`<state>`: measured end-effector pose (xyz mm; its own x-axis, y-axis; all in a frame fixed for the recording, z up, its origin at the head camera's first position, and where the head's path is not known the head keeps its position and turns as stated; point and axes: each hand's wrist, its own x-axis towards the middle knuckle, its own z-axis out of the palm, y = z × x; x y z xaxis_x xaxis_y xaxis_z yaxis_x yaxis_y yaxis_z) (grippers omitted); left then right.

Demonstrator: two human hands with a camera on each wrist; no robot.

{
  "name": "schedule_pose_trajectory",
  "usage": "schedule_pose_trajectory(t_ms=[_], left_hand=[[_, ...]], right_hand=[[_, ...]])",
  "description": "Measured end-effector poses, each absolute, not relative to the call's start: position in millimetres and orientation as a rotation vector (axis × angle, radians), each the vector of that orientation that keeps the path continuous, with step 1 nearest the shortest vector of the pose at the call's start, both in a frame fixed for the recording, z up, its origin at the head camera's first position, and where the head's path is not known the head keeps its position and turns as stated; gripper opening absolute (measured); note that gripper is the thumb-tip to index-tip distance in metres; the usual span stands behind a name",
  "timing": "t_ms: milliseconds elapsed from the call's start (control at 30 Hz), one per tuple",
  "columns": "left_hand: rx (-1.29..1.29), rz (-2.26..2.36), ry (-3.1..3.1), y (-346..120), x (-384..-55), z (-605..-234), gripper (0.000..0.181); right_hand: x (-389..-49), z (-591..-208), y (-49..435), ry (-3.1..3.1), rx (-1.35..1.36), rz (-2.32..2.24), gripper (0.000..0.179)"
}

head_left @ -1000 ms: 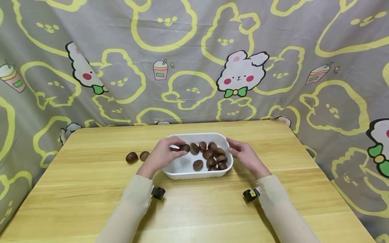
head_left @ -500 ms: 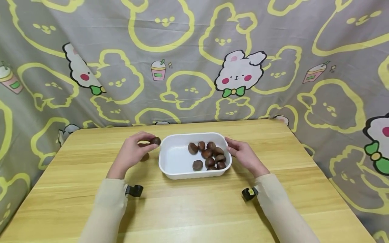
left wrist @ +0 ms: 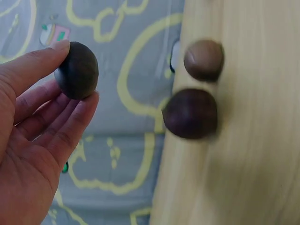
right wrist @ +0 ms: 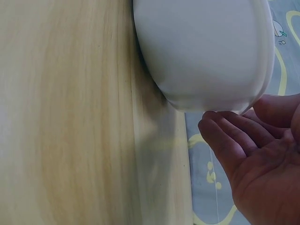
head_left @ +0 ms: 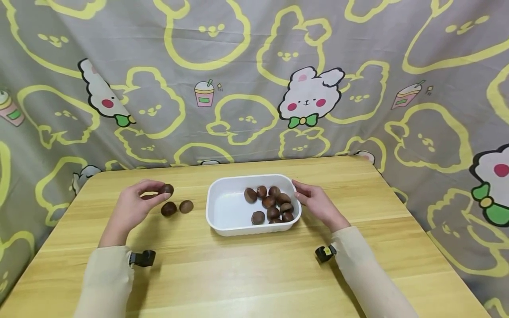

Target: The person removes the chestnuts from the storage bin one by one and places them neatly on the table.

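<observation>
Thumb and fingertips of my left hand (head_left: 133, 205) pinch a dark brown chestnut (head_left: 166, 190), held above the table at the left; it shows close up in the left wrist view (left wrist: 77, 70). Just below it, a dark chestnut (head_left: 169, 209) and a lighter one (head_left: 186, 206) lie side by side on the wood. A white plastic tray (head_left: 226, 227) stands mid-table, with several chestnuts (head_left: 268, 202) gathered in its right half. My right hand (head_left: 318, 203) touches the tray's right end from outside, its fingers (right wrist: 229, 140) fairly straight against the wall and the thumb at the rim.
The light wooden table (head_left: 238, 274) ends at a grey curtain (head_left: 238, 79) with yellow cartoon outlines, which hangs behind and at both sides. A small black camera (head_left: 144, 258) is strapped on the left wrist, another black camera (head_left: 324, 253) on the right.
My left hand has carried the chestnut leftward from over the tray to above the two loose chestnuts. The right hand has stayed at the tray's right end.
</observation>
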<state>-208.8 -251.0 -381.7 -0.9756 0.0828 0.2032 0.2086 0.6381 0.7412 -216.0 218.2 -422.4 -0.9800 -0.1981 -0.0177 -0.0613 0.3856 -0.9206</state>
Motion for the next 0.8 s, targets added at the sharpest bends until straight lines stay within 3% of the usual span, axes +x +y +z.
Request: schedule_pose_trajectory(t_ms=[800], left_hand=[[-0.035, -1.18, -2.99, -304, -205, -415, 0.054]], right_hand=[[-217, -424, 220, 2.505, -0.243, -1.683, 0.046]])
